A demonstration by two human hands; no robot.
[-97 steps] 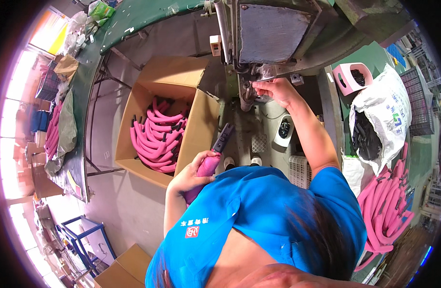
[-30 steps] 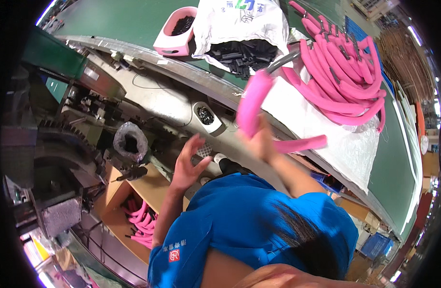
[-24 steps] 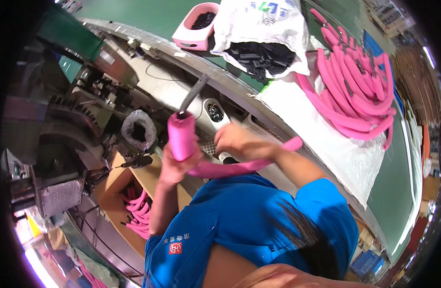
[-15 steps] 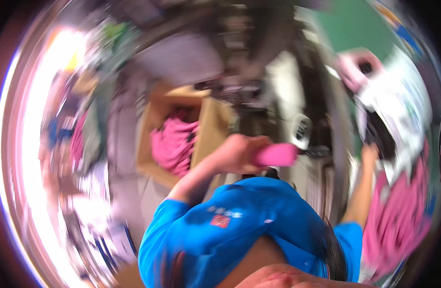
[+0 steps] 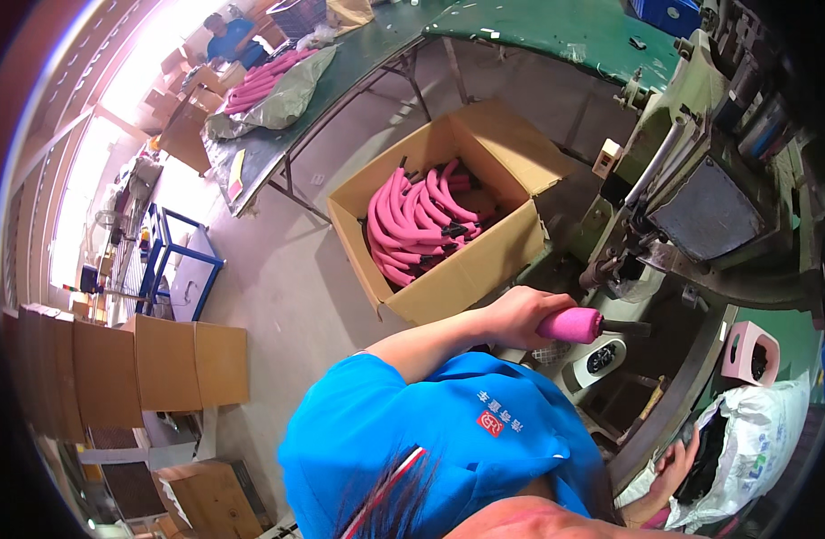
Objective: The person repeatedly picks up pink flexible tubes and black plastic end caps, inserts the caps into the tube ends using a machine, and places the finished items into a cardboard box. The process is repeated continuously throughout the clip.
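The green metal machine (image 5: 700, 171) is filling the right side, its paint worn and its grey plate dull, with rods and levers crowding around its working end. Left of it a long green workbench (image 5: 358, 63) is running away on thin metal legs, with a heap of pink tubes lying on a grey sheet at its far end. Between bench and machine an open cardboard box (image 5: 466, 269) is sitting on the concrete floor, flaps splayed, packed with curved pink foam tubes (image 5: 417, 220) that look soft and matte, some showing black ends. At the lower right a crinkled white plastic bag (image 5: 754, 449) is gaping over something dark, and a small pink holder is standing just above it.

Now the hands. The left hand (image 5: 520, 314) is reaching forward from a bent arm in a blue sleeve, fingers clenching round a short pink foam grip (image 5: 569, 325), a stubby cylinder with a dark metal rod sticking out of its end toward the machine. The grip is hovering just below the machine's working end and above a round dial. The right hand (image 5: 677, 463) is showing low at the mouth of the white bag, partly hidden; I cannot tell whether it is gripping anything.
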